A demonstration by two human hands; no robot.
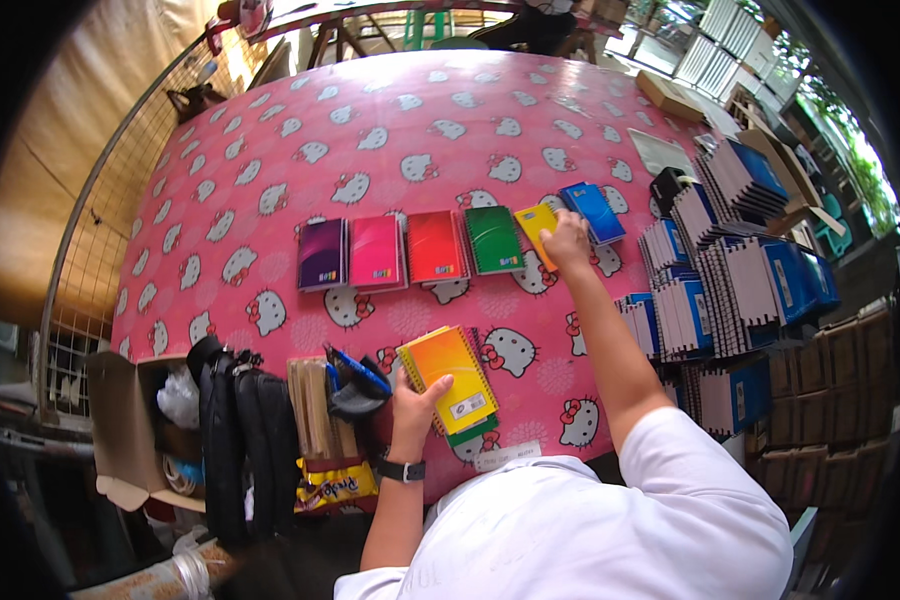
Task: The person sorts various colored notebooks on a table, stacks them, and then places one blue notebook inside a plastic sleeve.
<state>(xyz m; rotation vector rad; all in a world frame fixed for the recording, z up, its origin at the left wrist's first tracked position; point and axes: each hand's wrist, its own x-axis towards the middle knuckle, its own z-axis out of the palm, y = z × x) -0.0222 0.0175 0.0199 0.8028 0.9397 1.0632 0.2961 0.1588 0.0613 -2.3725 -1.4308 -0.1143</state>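
My left hand (417, 402) grips a small stack of spiral notebooks near my body, thumb across the top one. That top notebook (450, 358) is yellow-orange with a white label, and a green notebook (472, 438) sticks out underneath. Farther off, my right hand (568, 242) is closed at the edge of a yellow notebook (532, 220) that lies tilted; its fingertips are partly hidden. Left of it in a row lie a green notebook (493, 238), a red one (435, 245), a pink one (374, 250) and a purple one (322, 252). A blue notebook (592, 213) lies to its right.
Tall stacks of blue spiral notebooks (760, 280) line the table's right side. At the left front are an open cardboard box (120, 430), a black bag (260, 440) and a yellow snack packet (336, 484). A pink cat-patterned cover (300, 115) spreads over the table.
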